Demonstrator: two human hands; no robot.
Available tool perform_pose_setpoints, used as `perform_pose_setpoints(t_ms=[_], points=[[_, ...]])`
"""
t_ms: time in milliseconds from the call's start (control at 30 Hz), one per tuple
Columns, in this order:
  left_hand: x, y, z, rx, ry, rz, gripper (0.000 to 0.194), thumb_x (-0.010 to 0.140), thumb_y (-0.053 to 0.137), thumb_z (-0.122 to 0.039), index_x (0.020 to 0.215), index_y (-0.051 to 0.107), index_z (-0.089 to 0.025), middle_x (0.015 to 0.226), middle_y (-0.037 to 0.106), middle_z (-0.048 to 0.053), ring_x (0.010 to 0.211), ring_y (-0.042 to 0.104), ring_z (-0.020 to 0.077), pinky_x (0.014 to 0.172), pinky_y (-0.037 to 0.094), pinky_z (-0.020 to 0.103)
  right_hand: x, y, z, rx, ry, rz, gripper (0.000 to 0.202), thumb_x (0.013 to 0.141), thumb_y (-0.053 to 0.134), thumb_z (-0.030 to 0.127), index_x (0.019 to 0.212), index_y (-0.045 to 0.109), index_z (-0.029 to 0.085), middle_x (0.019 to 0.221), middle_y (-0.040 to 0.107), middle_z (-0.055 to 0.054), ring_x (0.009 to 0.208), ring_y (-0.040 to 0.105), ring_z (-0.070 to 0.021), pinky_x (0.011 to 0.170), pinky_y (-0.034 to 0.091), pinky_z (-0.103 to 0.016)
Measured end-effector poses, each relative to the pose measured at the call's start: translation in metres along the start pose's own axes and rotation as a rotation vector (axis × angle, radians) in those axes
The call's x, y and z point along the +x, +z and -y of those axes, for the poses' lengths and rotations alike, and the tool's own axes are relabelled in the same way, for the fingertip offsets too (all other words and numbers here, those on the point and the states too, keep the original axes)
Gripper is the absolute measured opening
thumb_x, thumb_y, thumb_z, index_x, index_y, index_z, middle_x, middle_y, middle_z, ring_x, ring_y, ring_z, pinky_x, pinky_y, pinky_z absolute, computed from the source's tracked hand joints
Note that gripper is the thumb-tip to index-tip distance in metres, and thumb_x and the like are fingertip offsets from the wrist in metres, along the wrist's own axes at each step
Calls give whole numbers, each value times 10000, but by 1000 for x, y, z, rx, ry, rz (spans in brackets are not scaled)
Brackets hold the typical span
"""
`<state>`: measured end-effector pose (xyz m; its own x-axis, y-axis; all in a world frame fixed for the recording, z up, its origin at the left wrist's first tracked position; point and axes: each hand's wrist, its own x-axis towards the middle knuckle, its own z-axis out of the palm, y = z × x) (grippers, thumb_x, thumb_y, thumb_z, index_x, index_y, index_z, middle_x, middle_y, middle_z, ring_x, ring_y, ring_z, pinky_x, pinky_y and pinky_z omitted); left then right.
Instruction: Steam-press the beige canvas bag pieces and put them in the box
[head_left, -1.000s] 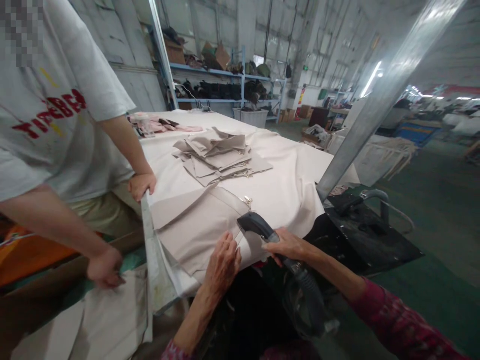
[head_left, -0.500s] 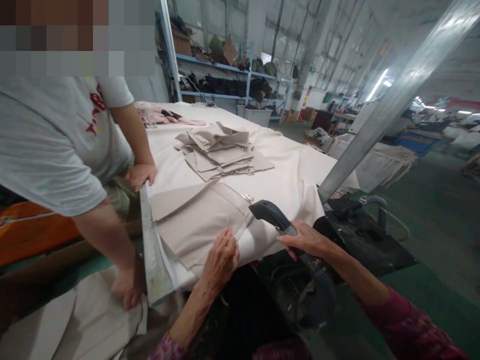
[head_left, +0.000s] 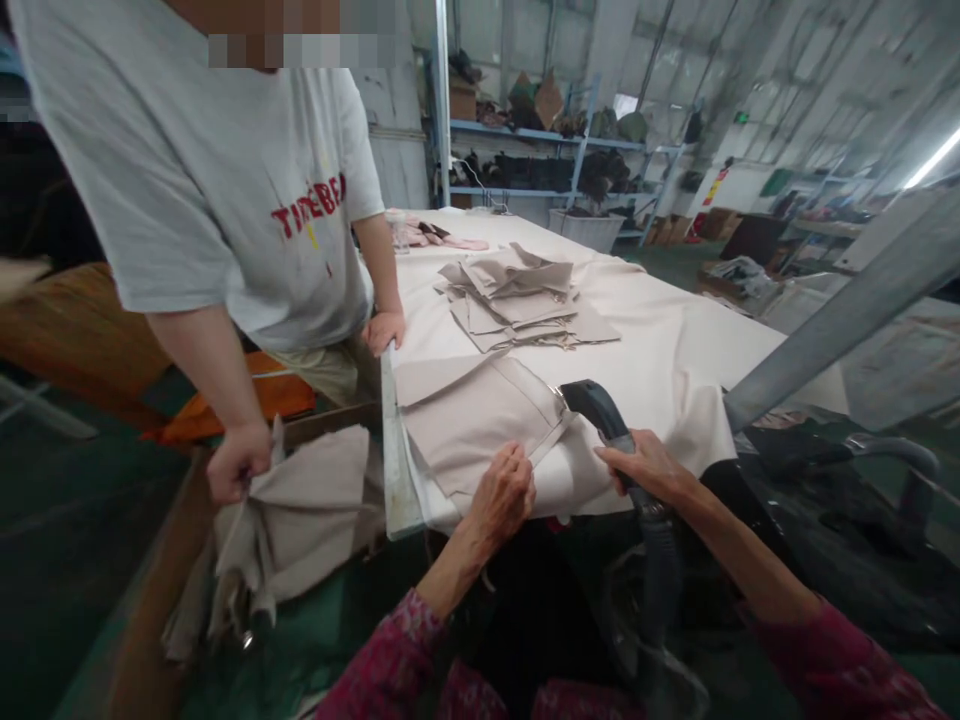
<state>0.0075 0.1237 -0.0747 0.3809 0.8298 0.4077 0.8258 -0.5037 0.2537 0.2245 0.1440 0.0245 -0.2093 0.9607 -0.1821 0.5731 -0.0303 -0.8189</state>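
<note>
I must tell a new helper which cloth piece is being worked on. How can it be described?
Find the long white table. At its near edge a beige piece lies flat and alone under the left hand, beside the dark steamer in the right hand. The others form a stack farther back.

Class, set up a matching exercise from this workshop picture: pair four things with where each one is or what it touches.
Things:
1. left hand
2. right hand
3. pile of folded beige fabric pieces
4. co-worker's hand on the table

Places:
A. middle of the white table
B. on the table's edge
C. around the dark grey steamer handle
D. pressing the flat beige fabric piece

Pairs: 1-D, 2-C, 3-A, 4-B
</note>
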Motion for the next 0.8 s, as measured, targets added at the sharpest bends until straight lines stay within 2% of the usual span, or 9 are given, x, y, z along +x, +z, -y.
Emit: perform_pose_setpoints(t_ms=[67,133,333,433,633,800], points=[[-2,-3,-2,-2,0,0,159,835,420,-118,919,554,-142,1210,545,153,1258,404,233,1047,373,389,-8,-5,5,-7,12,2,263,764,577,358,604,508,161,456,565,-9,400,534,-136,408,421,-222],[-10,-7,-5,5,-1,-19,177,846,407,-122,941,554,-146,1200,555,142,1237,428,231,1034,387,394,-20,-8,10,-46,11,59,272,777,563,365,605,514,160,447,573,-15,403,536,-141,408,412,-223],[-69,-16,0,133,-133,-262,316,844,399,-97,1135,523,-117,1167,576,155,1173,490,261,992,425,431,-55,0,20,-125,-85,198,290,809,534,332,578,533,156,433,574,-8,414,524,-129,432,389,-209],[-90,-15,7,156,-155,-306,339,838,403,-75,1149,532,-113,1188,567,163,1194,472,268,989,430,432,-66,10,23,-100,-72,259,261,806,538,308,595,528,155,449,572,0,415,522,-121,416,373,-194],[-93,-9,7,168,-144,-337,373,825,419,-48,1168,543,-123,1202,559,157,1205,458,283,976,438,443,-77,35,17,-13,-18,402,136,780,561,273,740,528,147,475,555,24,414,514,-110,394,349,-170],[-91,-13,8,188,-139,-284,405,814,414,-31,1186,540,-131,1191,561,146,1201,454,287,973,437,442,-69,41,12,-13,-8,391,184,775,557,306,693,519,146,497,564,11,428,550,-127,393,374,-179]])
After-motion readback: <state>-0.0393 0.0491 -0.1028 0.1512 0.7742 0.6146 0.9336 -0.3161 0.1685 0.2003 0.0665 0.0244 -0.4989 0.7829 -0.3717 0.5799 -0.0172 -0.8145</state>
